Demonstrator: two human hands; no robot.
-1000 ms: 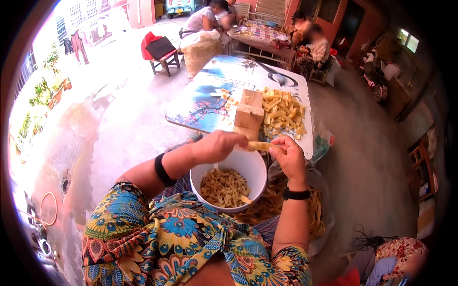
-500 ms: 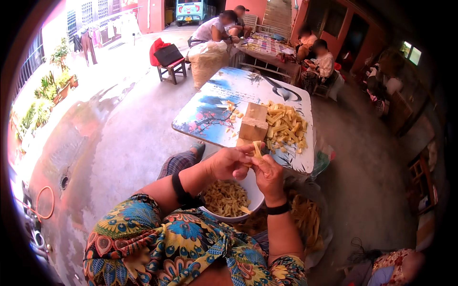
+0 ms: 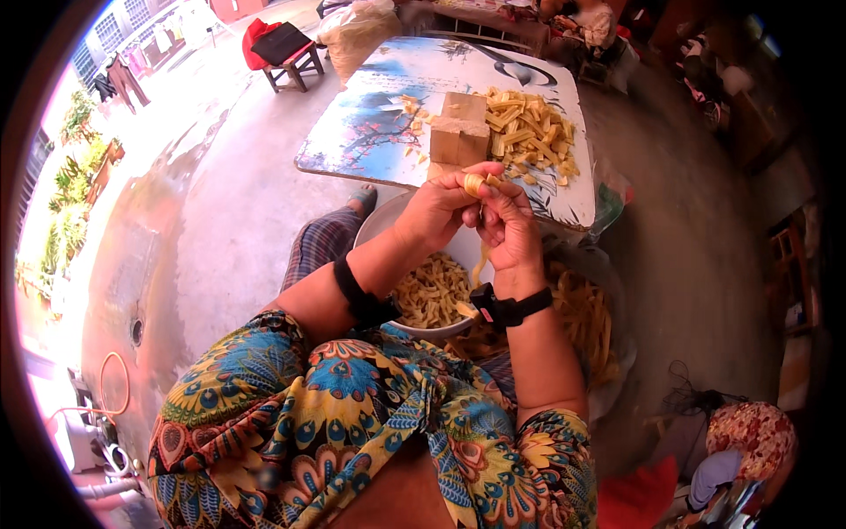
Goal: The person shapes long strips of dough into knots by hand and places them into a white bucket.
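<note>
Left hand (image 3: 441, 210) and right hand (image 3: 513, 231) pinch a yellow strip (image 3: 474, 184) together.
Fingers curl inward on both sides, fingertips closed on the curled strip, above the bowl (image 3: 385, 220) near the table's (image 3: 352, 97) edge; a thin strand (image 3: 482, 262) hangs below the right hand.

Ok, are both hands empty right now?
No, the left hand and right hand hold a curled yellow strip between them.

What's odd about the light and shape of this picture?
Head view: curved black border, bowed edges; head view, left: harsh glare around the plants; head view, right: floor dim; head view, middle: left hand and right hand fairly clear.
</note>
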